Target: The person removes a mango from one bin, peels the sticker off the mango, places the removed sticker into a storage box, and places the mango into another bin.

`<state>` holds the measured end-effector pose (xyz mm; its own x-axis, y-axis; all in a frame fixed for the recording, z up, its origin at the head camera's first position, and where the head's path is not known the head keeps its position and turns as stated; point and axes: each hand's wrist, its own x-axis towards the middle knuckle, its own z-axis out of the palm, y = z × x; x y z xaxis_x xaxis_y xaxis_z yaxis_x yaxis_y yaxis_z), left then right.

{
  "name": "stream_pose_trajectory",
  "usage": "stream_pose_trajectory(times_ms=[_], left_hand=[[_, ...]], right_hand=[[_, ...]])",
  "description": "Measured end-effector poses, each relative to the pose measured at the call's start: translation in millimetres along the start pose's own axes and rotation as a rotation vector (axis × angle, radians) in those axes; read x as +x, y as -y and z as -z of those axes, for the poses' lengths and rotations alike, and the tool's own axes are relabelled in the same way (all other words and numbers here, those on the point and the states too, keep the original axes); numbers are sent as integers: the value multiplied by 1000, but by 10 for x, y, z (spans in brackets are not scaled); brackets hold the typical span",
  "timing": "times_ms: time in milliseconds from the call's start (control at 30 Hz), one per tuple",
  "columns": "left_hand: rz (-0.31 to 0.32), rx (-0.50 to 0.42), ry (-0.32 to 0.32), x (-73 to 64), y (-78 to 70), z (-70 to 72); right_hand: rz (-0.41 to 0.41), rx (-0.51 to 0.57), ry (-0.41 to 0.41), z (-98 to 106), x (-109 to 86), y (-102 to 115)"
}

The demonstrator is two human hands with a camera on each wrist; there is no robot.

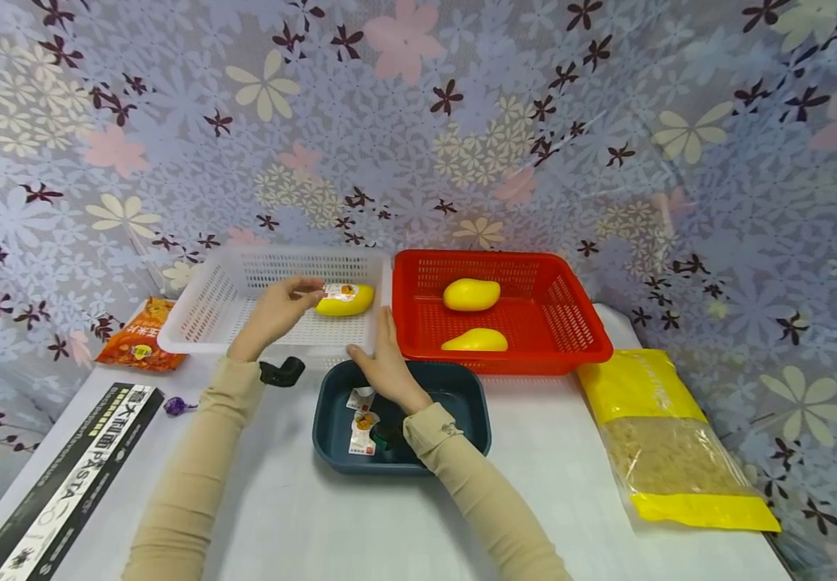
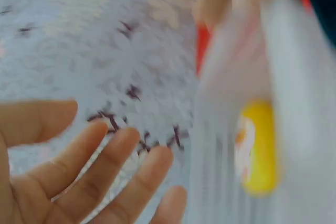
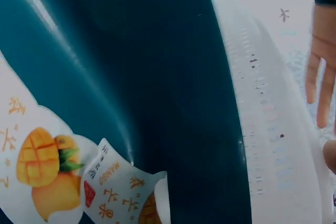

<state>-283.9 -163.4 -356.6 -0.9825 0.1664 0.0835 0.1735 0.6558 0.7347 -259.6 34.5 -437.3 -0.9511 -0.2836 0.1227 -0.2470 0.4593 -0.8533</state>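
Observation:
A yellow mango [image 1: 349, 303] with a printed mango label on it lies at the right end of the white basket [image 1: 203, 311]. My left hand [image 1: 280, 313] is over that basket, its fingertips overlapping the label's left edge in the head view. In the left wrist view the left hand [image 2: 100, 177] shows loosely spread fingers with nothing held. My right hand [image 1: 391, 367] reaches across the teal tub [image 1: 465, 403], fingers extended at the corner where the white and red baskets meet. Mango-printed labels [image 1: 362, 432] lie in the tub, partly behind the right wrist.
Two more yellow mangoes [image 1: 472, 295] sit in the red basket [image 1: 534, 311]. To the right lies a yellow pasta bag [image 1: 661, 440]. An orange snack bag [image 1: 144, 337], a purple-wrapped lollipop [image 1: 177, 406] and a black pasta box [image 1: 73, 484] are on the left. A patterned curtain hangs behind.

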Motion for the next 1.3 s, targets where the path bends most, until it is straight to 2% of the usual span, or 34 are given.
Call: stream_pose_trajectory(times_ms=[167, 300, 533, 700, 800, 1000, 1133, 1300], left_hand=[[-1, 116, 111, 335, -62, 154], [11, 100, 191, 531, 3, 141], [95, -1, 304, 837, 286, -36], [154, -33, 297, 976, 452, -151], [160, -51, 286, 1015, 497, -204], [167, 24, 293, 1045, 517, -323], [169, 81, 297, 1138, 575, -432], [184, 136, 328, 1233, 572, -533]], right_hand=[[-39, -38, 2, 42, 5, -42], [-48, -35, -2, 62, 1, -74], [-67, -22, -14, 40, -22, -90], [-69, -17, -12, 7, -55, -75], [-56, -14, -1, -19, -75, -72], [-26, -22, 16, -71, -81, -71], [-28, -30, 6, -71, -72, -62], [-32, -45, -1, -22, -59, -51]])
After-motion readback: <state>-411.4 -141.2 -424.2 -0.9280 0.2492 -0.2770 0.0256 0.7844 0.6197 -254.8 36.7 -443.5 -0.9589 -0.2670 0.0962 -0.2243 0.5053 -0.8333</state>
